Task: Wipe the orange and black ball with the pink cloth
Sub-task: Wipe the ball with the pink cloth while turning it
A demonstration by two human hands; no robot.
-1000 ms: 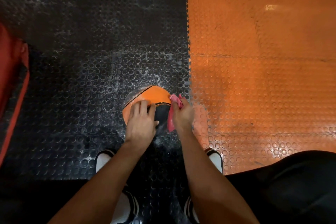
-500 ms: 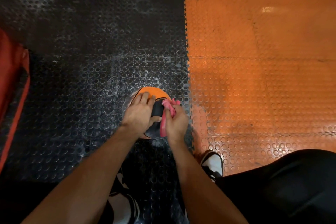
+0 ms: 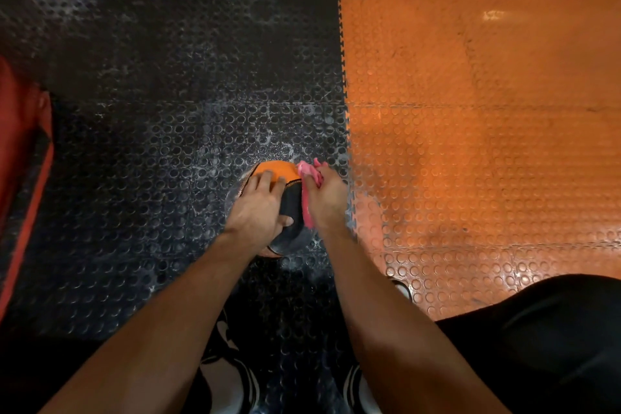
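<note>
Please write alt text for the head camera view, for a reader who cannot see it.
Seen from above, a person's left hand steadies an orange and black ball on a black studded floor mat while the right hand holds a pink cloth against the ball's right side. An orange studded mat adjoins on the right.

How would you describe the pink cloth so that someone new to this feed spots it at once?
Find the seam where the black studded floor mat meets the orange mat. Just left of it sits the orange and black ball, steadied by the left hand. The pink cloth is bunched in the right hand against the ball's right side, the only pink thing here.
</note>
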